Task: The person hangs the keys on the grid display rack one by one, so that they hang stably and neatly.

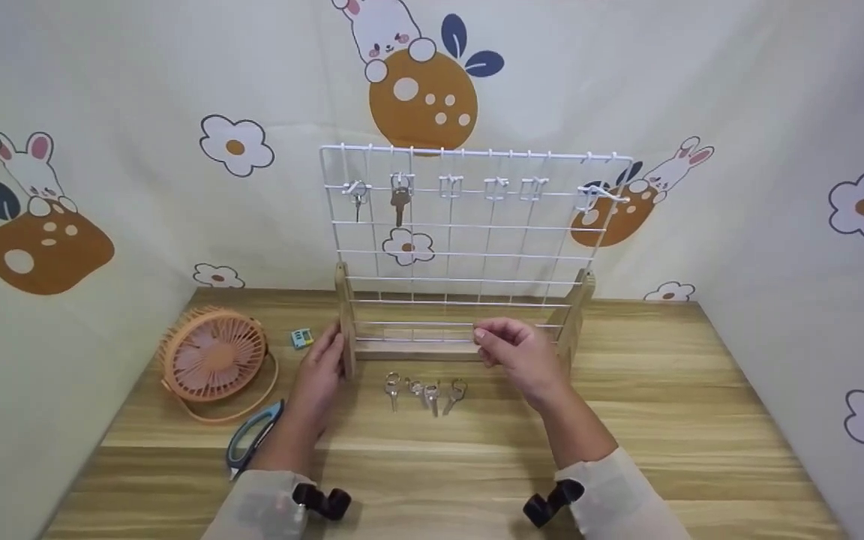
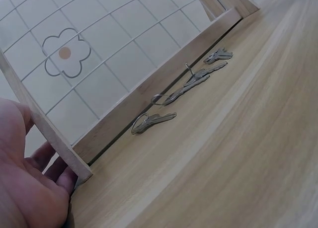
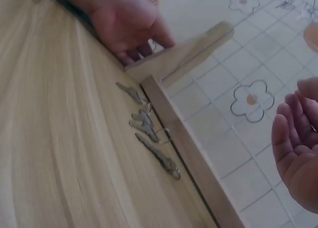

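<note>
A row of small silver metal keys with rings (image 1: 432,397) lies on the wood-grain surface, just in front of a white wire grid rack (image 1: 445,280) on wooden legs. Two more keys (image 1: 400,206) hang from the leftmost of its white hooks. The left hand (image 1: 322,360) rests against the outer side of the pale wooden left leg (image 1: 345,315), fingers bent; I cannot tell whether it grips. The right hand (image 1: 518,356) is curled, thumb to forefinger, before the lower wires; whether it pinches anything is hidden. To steady the rack well, I'd judge, press evenly and low on the leg, and avoid nudging the keys. Farther left stand an orange round fan (image 1: 220,361) and teal-handled scissors (image 1: 276,413), both well apart from the keys.
</note>
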Motion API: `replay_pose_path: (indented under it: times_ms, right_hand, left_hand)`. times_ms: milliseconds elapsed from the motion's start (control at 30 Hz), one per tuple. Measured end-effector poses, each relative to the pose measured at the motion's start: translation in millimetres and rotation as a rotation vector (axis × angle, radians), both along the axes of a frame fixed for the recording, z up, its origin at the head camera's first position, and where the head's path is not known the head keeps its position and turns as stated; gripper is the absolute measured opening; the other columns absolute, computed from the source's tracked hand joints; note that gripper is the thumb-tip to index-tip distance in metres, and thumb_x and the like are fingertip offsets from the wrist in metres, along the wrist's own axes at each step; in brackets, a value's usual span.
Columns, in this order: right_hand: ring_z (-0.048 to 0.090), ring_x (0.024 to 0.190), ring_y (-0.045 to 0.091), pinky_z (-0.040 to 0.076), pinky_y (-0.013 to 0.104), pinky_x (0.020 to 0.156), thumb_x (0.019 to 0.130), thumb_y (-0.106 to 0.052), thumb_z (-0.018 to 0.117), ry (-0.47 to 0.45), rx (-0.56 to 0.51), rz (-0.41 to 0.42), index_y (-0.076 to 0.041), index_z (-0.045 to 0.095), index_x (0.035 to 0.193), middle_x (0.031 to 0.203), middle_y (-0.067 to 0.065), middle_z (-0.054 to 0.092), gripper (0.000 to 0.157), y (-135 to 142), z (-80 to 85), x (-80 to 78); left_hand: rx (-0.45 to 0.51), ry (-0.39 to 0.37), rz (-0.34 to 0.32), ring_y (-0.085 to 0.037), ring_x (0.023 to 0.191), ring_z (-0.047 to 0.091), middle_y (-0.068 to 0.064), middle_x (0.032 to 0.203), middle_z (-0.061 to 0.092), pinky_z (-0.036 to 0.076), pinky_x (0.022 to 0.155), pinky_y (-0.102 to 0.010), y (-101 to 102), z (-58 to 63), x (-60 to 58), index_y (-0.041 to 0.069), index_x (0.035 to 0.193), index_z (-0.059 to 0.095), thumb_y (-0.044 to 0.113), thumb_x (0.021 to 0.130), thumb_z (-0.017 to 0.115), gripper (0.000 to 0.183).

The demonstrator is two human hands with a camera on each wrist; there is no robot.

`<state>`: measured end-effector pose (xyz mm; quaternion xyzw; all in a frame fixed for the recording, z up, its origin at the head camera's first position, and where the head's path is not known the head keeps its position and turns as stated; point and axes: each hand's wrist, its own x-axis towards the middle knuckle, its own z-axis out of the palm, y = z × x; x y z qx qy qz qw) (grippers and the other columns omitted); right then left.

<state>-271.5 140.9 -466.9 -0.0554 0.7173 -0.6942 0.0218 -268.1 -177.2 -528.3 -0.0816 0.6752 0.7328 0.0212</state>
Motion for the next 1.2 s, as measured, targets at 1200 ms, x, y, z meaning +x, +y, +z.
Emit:
replay_pose_path:
  times_ms: [1200]
  right_hand:
    - [0.059,0.086,0.01,0.049,0.017,0.072,0.089,-0.009,0.083,0.115,0.632,0.27,-0.004,0.081,0.114,0.095,0.004,0.07,0.026,-4.5,-60.4,-9.1]
  left_hand:
    - [-0.076,0.003,0.006,-0.037,0.165,0.026,-0.016,0.178,0.025,0.024,0.137,-0.052,-0.9,-1.9,1.1,0.018,0.171,0.028,0.043,0.116,0.042,0.062]
